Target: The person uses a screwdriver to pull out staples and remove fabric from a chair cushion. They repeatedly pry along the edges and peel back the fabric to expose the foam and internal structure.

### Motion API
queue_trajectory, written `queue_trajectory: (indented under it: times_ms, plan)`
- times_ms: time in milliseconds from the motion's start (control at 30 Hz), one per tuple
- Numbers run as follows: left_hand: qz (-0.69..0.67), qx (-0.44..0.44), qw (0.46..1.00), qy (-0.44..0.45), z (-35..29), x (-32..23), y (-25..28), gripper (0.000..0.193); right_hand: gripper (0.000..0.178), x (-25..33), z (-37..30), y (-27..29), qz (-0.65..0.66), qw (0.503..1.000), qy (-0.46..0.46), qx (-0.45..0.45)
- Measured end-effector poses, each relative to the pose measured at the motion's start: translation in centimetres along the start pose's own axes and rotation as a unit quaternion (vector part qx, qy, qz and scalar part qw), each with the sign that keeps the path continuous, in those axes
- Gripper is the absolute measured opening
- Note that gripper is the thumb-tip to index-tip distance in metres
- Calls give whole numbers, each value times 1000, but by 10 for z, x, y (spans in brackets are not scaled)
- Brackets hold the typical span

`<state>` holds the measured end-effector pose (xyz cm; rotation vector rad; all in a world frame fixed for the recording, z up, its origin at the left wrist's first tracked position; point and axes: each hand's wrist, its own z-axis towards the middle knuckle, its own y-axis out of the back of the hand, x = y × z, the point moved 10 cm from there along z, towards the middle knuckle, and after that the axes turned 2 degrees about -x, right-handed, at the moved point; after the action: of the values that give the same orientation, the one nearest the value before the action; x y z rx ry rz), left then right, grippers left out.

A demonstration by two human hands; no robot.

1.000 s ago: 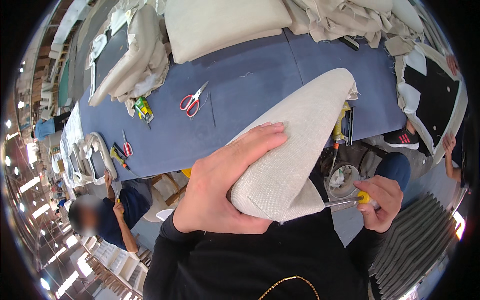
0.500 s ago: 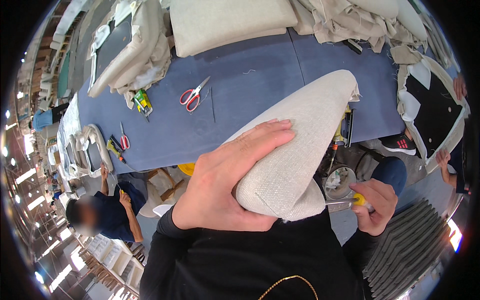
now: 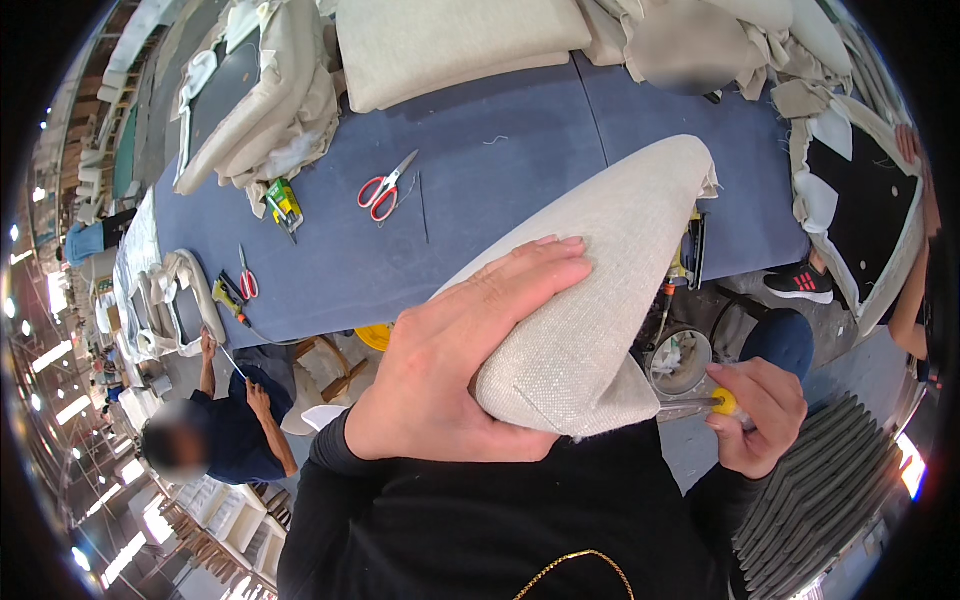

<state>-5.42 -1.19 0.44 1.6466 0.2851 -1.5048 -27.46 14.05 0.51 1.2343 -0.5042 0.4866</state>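
My left hand [image 3: 470,370] grips the near end of a beige fabric-covered upholstered piece [image 3: 625,240], fingers spread over its top and thumb along its lower edge. The piece slants up and away to the right over the table edge. My right hand [image 3: 755,415] is closed round the yellow handle of a tool with a thin metal shaft [image 3: 685,404], which looks like a screwdriver. Its tip is hidden in the fold of fabric at the piece's lower right corner. Past the far side of the piece, a yellow-and-black power tool [image 3: 690,250] shows in part.
On the blue-grey table [image 3: 480,200] lie red-handled scissors [image 3: 390,187], a thin dark rod [image 3: 423,208], a green-yellow box [image 3: 284,205] and smaller scissors [image 3: 247,275]. Beige cushions [image 3: 460,45] line the back. A bucket [image 3: 682,360] stands below right. A co-worker [image 3: 235,430] sits left; another's arm shows far right.
My right hand and the tool have shifted slightly right, drawing the fabric corner outward. My left hand keeps its grip. The left co-worker's hands have moved; the frame at far right has shifted slightly.
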Motion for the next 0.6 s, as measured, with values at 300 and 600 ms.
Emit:
queue_trajectory:
  times_ms: [300, 600]
  plan:
    - [-6, 1, 1000, 8, -1, -4, -4, 91, 48, 24, 10, 22, -84, 995, 53, 28]
    - [-19, 8, 1000, 19, -1, -2, -3, 90, 47, 10, 10, 15, -25, 998, 39, 38]
